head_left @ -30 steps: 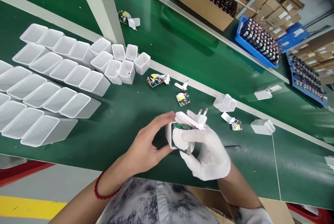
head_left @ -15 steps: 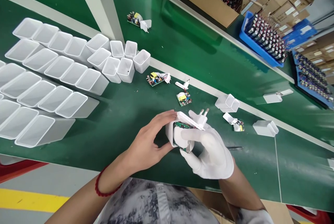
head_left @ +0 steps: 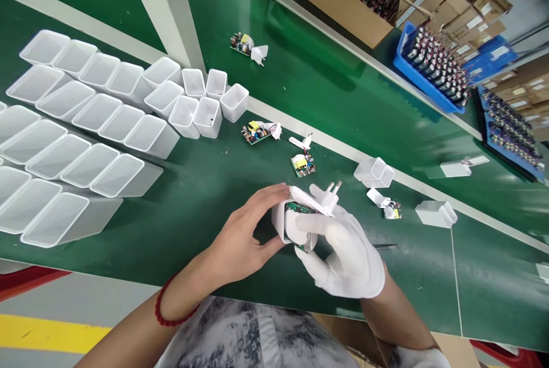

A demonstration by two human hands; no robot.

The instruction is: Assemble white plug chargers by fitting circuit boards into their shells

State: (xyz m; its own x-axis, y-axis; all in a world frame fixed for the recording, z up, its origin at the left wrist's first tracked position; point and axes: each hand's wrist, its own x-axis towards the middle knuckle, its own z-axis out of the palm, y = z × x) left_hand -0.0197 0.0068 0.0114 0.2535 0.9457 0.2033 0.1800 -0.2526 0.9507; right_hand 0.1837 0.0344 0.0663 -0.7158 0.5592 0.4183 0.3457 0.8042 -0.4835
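My bare left hand (head_left: 242, 236) is wrapped round a white plastic housing (head_left: 278, 220), its open end turned to the right. In my gloved right hand (head_left: 343, 248) is a green circuit board (head_left: 303, 208), which sits partly inside that open end. White-gloved fingers press on the board's face and cover much of it. Above them a white cover with a two-pin plug (head_left: 328, 196) stands tilted against the right hand. Just beyond the hands lie a circuit board with yellow parts (head_left: 302, 164) and another one (head_left: 257, 131), each with its plug piece.
Rows of empty white housings (head_left: 115, 171) fill the left of the green bench. To the right are housings (head_left: 374, 172), a board with cover (head_left: 391, 209), a closed housing (head_left: 435, 214) and a dark thin tool (head_left: 386, 246). Beyond the ledge, a blue tray (head_left: 401, 62) holds many parts.
Both hands keep nearly the same grip on the housing and board. On the belt beyond the ledge, the board with plug and the white housing have shifted to the right.
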